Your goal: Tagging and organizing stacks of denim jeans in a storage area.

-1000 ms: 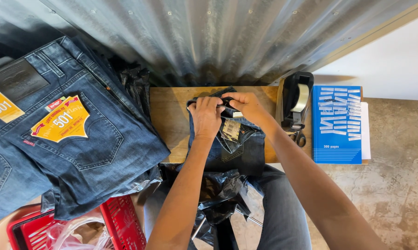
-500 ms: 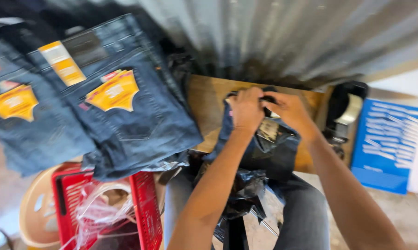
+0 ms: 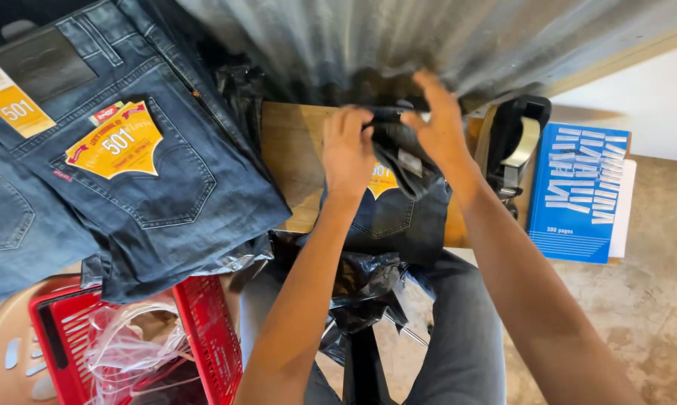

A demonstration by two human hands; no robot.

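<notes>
A folded pair of dark blue jeans (image 3: 389,214) with a yellow pocket tag lies on a small wooden board (image 3: 293,161) in front of me, partly covered by a black plastic bag (image 3: 398,146). My left hand (image 3: 347,150) presses on the jeans and pinches the bag's edge. My right hand (image 3: 439,124) grips the bag's upper edge just to the right, fingers raised. More black plastic (image 3: 361,289) hangs down over my lap.
A stack of dark jeans (image 3: 128,165) with yellow tags lies to the left. A red basket (image 3: 203,330) holding clear plastic sits at lower left. A black tape dispenser (image 3: 514,146) and a blue book (image 3: 582,191) stand to the right. Corrugated metal wall (image 3: 428,37) behind.
The view has swung back to the right and steadied. My right hand has lifted higher with the bag's edge, and black plastic now covers more of the folded jeans' top.
</notes>
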